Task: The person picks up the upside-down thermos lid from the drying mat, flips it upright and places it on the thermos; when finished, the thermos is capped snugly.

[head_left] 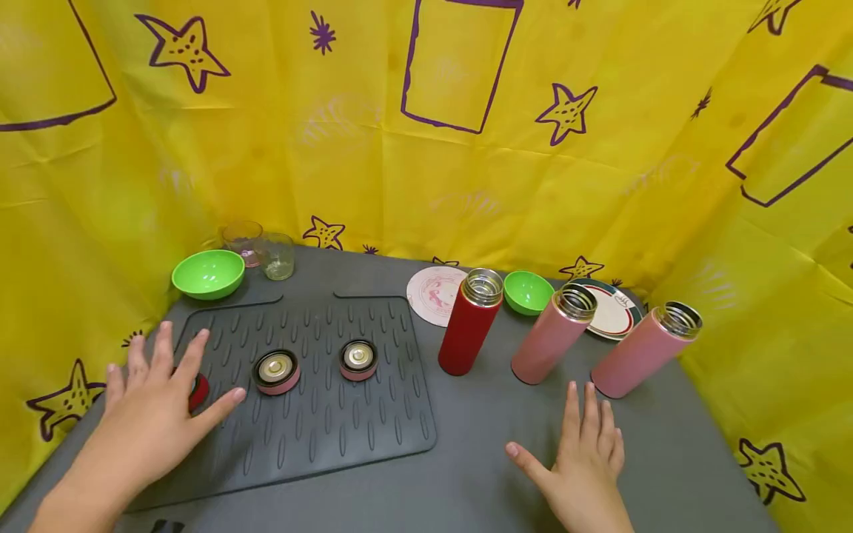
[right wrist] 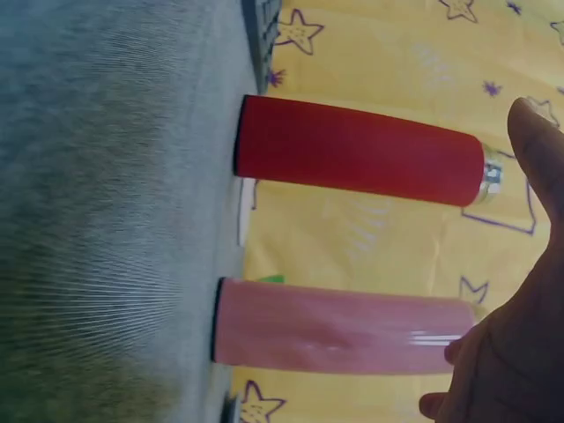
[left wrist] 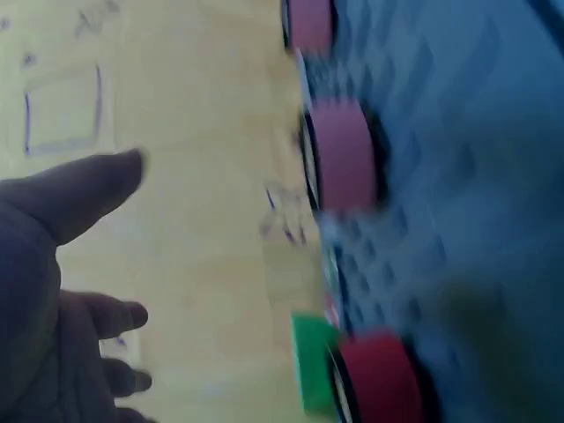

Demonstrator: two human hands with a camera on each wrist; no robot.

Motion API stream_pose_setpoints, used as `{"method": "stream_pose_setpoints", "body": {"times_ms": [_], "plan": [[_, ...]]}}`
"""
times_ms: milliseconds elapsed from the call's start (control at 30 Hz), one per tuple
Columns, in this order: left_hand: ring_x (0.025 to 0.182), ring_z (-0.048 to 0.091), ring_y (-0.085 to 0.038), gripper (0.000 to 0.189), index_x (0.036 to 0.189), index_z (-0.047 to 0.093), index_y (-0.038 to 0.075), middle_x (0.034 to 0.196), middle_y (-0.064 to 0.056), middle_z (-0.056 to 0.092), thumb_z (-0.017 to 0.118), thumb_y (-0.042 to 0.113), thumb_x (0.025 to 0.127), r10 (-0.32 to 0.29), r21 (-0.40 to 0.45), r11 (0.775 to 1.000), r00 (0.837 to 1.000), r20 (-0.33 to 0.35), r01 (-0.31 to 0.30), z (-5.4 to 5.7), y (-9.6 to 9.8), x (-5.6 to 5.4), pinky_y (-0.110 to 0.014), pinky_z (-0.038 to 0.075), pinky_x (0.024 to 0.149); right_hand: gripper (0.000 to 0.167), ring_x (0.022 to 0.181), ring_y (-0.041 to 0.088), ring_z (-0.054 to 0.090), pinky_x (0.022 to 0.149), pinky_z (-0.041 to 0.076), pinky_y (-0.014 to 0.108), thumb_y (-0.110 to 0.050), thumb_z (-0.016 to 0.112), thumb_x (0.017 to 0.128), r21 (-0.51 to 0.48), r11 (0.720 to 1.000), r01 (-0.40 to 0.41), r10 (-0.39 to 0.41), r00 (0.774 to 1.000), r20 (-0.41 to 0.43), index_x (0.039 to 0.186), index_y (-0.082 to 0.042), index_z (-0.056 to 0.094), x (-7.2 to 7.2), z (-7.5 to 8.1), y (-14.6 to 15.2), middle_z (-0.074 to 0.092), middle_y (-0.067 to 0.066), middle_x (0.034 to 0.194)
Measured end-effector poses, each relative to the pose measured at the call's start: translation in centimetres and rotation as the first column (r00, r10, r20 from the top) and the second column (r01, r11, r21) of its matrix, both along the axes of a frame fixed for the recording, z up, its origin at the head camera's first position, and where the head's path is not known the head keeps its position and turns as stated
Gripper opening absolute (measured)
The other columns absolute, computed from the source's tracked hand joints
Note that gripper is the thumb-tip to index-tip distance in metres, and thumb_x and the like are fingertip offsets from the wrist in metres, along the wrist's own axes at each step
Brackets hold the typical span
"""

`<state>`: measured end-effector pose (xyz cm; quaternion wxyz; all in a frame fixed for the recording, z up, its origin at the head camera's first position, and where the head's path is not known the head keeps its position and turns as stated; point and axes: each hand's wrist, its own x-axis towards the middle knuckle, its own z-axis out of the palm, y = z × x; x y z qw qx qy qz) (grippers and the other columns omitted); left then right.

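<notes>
Head view: bright, diffuse illumination renders the yellow curtain (head_left: 373, 178) strongly saturated; soft, faint shadows fall on the gray tabletop (head_left: 466, 481) near the right hand (head_left: 586, 470) and on the ribbed mat (head_left: 320, 437) near the left hand (head_left: 143, 414); small highlights mark the steel bottle necks (head_left: 481, 293); wide-angle projection tilts the outermost pink bottle (head_left: 636, 359) outward. Left wrist view: dim, hazy, bluish, the curtain washed out, the red lid (left wrist: 382, 377) and larger pink lid (left wrist: 344, 157) blurred. Right wrist view: hand shaded against paler curtain; red bottle (right wrist: 352, 150) comparatively crisp; white glare streaks cross the adjacent pink bottle (right wrist: 335, 330); fine moiré-like lines band the tabletop.
</notes>
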<state>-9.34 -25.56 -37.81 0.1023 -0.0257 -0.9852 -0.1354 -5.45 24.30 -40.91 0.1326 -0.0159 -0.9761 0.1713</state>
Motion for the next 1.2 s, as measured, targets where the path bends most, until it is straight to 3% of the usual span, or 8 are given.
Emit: {"method": "stream_pose_setpoints", "body": {"times_ms": [100, 200, 367, 467, 733, 933, 1100, 1200], "plan": [[0.135, 0.01, -0.059, 0.11, 0.147, 0.032, -0.003, 0.146, -0.039, 0.024, 0.064, 0.074, 0.076, 0.045, 0.008, 0.999, 0.998, 0.044, -0.045, -0.9, -2.6, -0.5, -0.065, -0.032, 0.092, 0.123, 0.14, 0.048, -0.001, 0.1, 0.004, 0.073, -0.064, 0.071, 0.077, -0.017, 1.0, -0.011, 0.011, 1.0, 0.011, 0.157, -0.012, -0.006, 0.5, -0.8, 0.2, -0.008, 0.019, 0.16], [0.111, 0.04, -0.057, 0.11, 0.129, 0.048, -0.008, 0.121, -0.037, 0.05, 0.072, 0.078, 0.063, 0.082, 0.012, 0.997, 0.996, 0.044, -0.083, -2.1, -4.9, -1.4, -0.068, -0.027, 0.094, 0.123, 0.14, 0.047, 0.0, 0.097, 0.008, 0.074, -0.064, 0.072, 0.076, -0.018, 1.0, -0.013, 0.014, 1.0, 0.009, 0.157, -0.012, -0.005, 0.8, -1.2, 0.4, -0.007, 0.019, 0.16], [0.097, 0.038, -0.056, 0.116, 0.125, 0.051, -0.008, 0.115, -0.036, 0.047, 0.074, 0.081, 0.054, 0.076, -0.013, 0.997, 0.993, 0.093, -0.075, -3.7, -7.4, -2.7, -0.074, 0.014, 0.084, 0.124, 0.138, 0.048, 0.002, 0.095, 0.01, 0.074, -0.063, 0.073, 0.076, -0.02, 1.0, -0.023, 0.024, 0.999, 0.03, 0.157, -0.012, -0.006, 0.9, -1.2, 0.6, -0.004, 0.021, 0.159], [0.099, 0.039, -0.058, 0.116, 0.124, 0.052, -0.011, 0.116, -0.039, 0.046, 0.073, 0.081, 0.056, 0.065, -0.014, 0.998, 0.985, 0.161, -0.064, -4.3, -8.3, -3.3, -0.068, 0.024, 0.071, 0.123, 0.138, 0.049, 0.002, 0.095, 0.009, 0.075, -0.061, 0.073, 0.077, -0.03, 0.999, -0.042, 0.044, 0.998, 0.048, 0.157, -0.011, -0.007, 0.8, -1.1, 0.6, -0.004, 0.02, 0.159], [0.097, 0.049, -0.057, 0.11, 0.118, 0.056, -0.013, 0.113, -0.039, 0.052, 0.073, 0.078, 0.06, 0.054, -0.007, 0.999, 0.975, 0.216, -0.054, -4.7, -9.1, -4.0, -0.065, 0.024, 0.067, 0.119, 0.139, 0.048, 0.001, 0.097, 0.007, 0.074, -0.06, 0.072, 0.079, -0.076, 0.994, -0.082, 0.087, 0.994, 0.071, 0.157, -0.008, -0.002, 0.5, -1.1, 0.4, 0.0, 0.02, 0.16], [0.095, 0.049, -0.055, 0.109, 0.117, 0.056, -0.013, 0.113, -0.039, 0.052, 0.072, 0.079, 0.061, 0.069, -0.004, 0.998, 0.967, 0.244, -0.07, -4.5, -8.7, -4.2, -0.072, 0.009, 0.078, 0.12, 0.137, 0.049, 0.002, 0.098, 0.008, 0.072, -0.061, 0.071, 0.079, -0.081, 0.993, -0.085, 0.094, 0.99, 0.109, 0.156, -0.007, -0.003, 0.2, -1.1, 0.4, 0.004, 0.023, 0.158], [0.093, 0.051, -0.053, 0.102, 0.114, 0.061, -0.009, 0.11, -0.036, 0.055, 0.075, 0.076, 0.06, 0.067, -0.004, 0.998, 0.983, 0.168, -0.067, -3.4, -7.3, -3.9, -0.073, 0.005, 0.085, 0.116, 0.136, 0.05, 0.005, 0.096, 0.012, 0.072, -0.058, 0.073, 0.079, -0.094, 0.988, -0.124, 0.134, 0.985, 0.11, 0.157, -0.006, 0.003, -0.1, -0.9, 0.2, 0.009, 0.024, 0.157], [0.087, 0.056, -0.045, 0.095, 0.111, 0.064, -0.006, 0.101, -0.028, 0.061, 0.08, 0.072, 0.059, 0.004, 0.001, 1.0, 0.996, 0.089, -0.004, -2.1, -5.3, -3.8, -0.07, 0.011, 0.083, 0.108, 0.137, 0.048, 0.009, 0.096, 0.014, 0.072, -0.055, 0.072, 0.081, -0.121, 0.976, -0.181, 0.195, 0.974, 0.117, 0.156, -0.007, 0.012, -0.4, -0.3, -0.2, 0.016, 0.022, 0.156]]}}
